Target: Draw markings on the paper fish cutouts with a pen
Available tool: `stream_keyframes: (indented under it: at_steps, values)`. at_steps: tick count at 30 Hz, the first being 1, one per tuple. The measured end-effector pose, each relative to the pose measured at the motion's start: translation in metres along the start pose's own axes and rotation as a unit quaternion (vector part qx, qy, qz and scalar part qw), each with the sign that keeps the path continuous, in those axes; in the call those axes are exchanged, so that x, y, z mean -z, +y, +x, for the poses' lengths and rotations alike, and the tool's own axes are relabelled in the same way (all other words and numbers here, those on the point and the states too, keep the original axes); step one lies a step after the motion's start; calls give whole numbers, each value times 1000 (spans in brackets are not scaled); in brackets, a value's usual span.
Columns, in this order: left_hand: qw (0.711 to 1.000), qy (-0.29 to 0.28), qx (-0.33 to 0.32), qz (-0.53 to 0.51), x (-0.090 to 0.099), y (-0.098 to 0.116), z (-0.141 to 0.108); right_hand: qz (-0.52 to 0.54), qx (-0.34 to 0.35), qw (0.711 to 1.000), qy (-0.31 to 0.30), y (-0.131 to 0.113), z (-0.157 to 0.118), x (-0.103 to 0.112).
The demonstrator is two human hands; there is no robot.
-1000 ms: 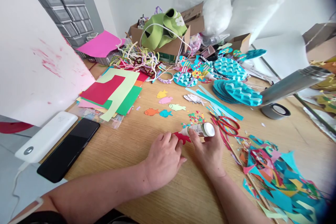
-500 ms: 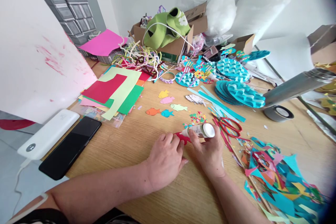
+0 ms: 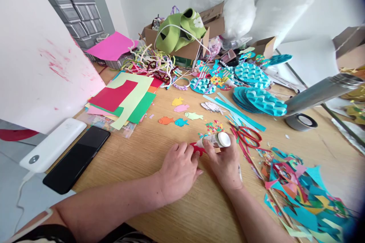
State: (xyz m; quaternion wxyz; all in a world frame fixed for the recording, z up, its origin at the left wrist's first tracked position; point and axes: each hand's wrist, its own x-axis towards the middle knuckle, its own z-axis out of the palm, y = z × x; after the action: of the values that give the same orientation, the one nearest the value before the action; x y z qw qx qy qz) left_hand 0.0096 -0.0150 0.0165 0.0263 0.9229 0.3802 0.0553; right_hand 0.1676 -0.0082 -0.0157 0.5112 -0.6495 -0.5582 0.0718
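My right hand (image 3: 226, 167) grips a small white glue bottle (image 3: 218, 140), tilted with its nozzle pointing down and left. The nozzle is at a red paper fish (image 3: 200, 150) lying on the table; whether it touches is too small to tell. My left hand (image 3: 179, 172) rests on the table with curled fingers, its fingertips holding the red fish's left side, part of which they cover. Just beyond lie small paper bits (image 3: 214, 126) and paper fish in orange (image 3: 165, 120), blue (image 3: 181, 122), pale green (image 3: 194, 115), pink (image 3: 181, 108) and yellow (image 3: 177, 101).
Red-handled scissors (image 3: 248, 137) lie right of my right hand, near a heap of paper scraps (image 3: 305, 193). Coloured sheets (image 3: 137, 83), a phone (image 3: 76, 159) and a white power bank (image 3: 53, 146) are at left. Blue wavy discs (image 3: 265, 100) and a steel flask (image 3: 322, 93) stand at right.
The glue bottle and my right hand have shifted very slightly left. My left hand stays on the red paper fish.
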Motion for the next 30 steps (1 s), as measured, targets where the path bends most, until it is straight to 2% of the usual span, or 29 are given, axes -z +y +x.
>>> stream_keyframes:
  at_steps: [13, 22, 30]
  values:
    - [1000, -11, -3, -7, 3, 0, 0, 36, -17, 999, -11, -3, 1, 0]
    - [1000, -17, 3, -4, 2, 1, 0, 24, -19, 1000, -7, 5, -2, -2]
    - [1000, -25, 4, -9, 3, 2, 0, 33, -17, 999, -6, 0, -1, -1]
